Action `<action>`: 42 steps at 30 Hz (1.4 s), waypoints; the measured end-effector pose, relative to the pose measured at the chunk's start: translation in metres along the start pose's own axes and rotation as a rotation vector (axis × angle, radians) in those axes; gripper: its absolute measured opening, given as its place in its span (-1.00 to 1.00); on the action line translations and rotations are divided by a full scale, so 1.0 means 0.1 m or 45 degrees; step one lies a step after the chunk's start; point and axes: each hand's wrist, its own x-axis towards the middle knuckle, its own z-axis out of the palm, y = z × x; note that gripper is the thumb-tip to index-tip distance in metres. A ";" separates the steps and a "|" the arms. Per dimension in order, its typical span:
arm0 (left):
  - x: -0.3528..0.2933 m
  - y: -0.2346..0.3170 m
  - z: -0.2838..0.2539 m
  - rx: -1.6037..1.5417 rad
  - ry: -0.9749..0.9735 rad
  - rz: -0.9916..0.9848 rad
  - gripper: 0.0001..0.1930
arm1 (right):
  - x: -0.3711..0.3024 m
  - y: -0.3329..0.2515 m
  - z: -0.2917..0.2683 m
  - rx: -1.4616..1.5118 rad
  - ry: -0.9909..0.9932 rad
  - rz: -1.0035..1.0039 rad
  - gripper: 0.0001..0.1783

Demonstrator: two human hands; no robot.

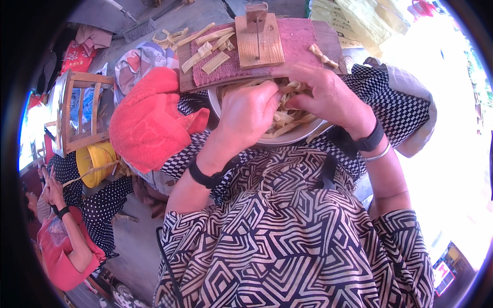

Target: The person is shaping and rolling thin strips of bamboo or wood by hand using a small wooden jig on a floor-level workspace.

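Strip-sorting or -handling step, prob.; L hand (pixel 250 114) fingers pressed together, grip hidden; R hand (pixel 328 97) fingers spread; pale dried strips (pixel 283 120) below in white bowl (pixel 296 136); next calls for R pinch, I'd guess.

Pale strips (pixel 282 120) lying tangled in a round bowl (pixel 214 102)

Strips are showing yellowish, flat, thin, fibrous; they're bending, overlapping, pointing mixed ways. Heap is filling the visible part of the bowl. One strip is crossing the rim, lower right. Bowl is looking whitish, sitting opening-up, rim curving around the heap; its far side is hiding from view.
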 end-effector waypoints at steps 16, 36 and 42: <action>0.33 -0.32 -0.41 -0.887 -0.320 -0.423 -0.85 | 0.20 0.16 -0.13 1.004 -0.120 0.736 -0.82; 0.54 -0.88 -0.10 0.081 0.218 -0.396 -0.87 | 0.37 0.48 0.12 -0.034 0.169 0.286 -0.79; 0.51 -0.32 -0.14 -0.478 -0.157 -0.367 -0.84 | 0.35 0.18 0.18 0.278 0.350 0.207 -0.76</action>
